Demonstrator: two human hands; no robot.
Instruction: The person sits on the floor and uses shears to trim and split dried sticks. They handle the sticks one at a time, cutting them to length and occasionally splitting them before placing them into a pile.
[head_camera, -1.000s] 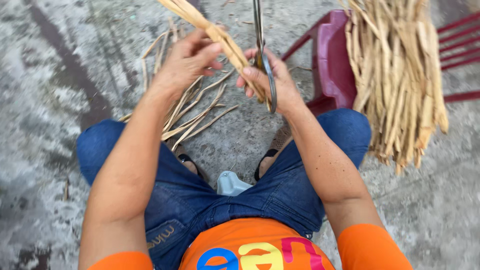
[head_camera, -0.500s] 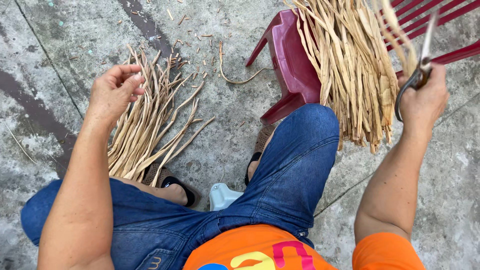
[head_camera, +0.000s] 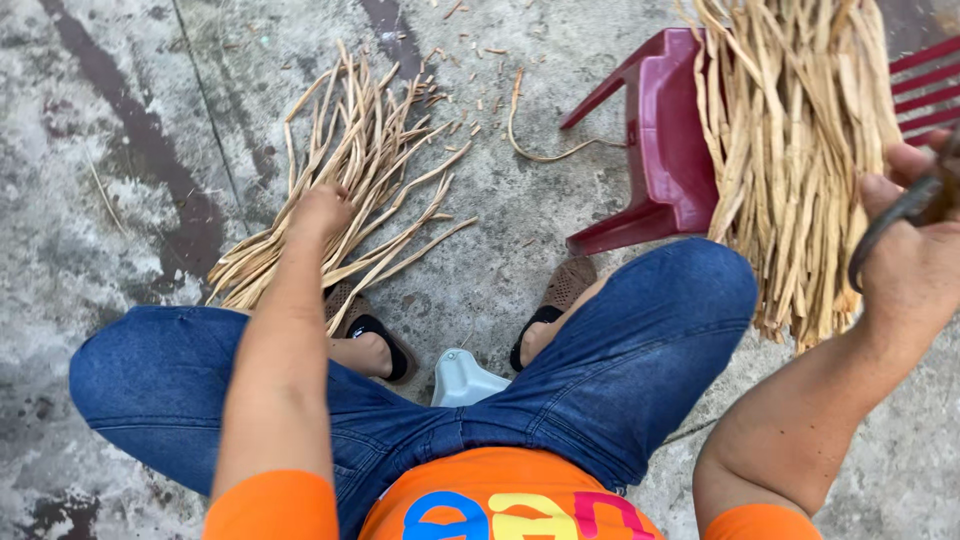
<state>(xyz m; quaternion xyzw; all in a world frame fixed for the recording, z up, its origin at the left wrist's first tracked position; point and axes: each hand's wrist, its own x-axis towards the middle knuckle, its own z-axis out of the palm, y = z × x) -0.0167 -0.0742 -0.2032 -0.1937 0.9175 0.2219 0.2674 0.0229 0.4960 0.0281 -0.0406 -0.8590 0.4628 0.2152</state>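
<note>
stained concrete floor (head_camera: 120, 120) bears dried strips (head_camera: 345, 190), red chair (head_camera: 665, 140).

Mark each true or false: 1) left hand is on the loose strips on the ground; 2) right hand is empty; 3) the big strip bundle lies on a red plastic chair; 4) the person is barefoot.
1) True: the left hand rests on the loose strips.
2) False: the right hand holds dark scissors.
3) True: the strip bundle drapes over the red chair.
4) False: sandals are worn.

pale dried strips (head_camera: 345, 215) fanned on concrete, dark scissors (head_camera: 900, 215) raised
</note>
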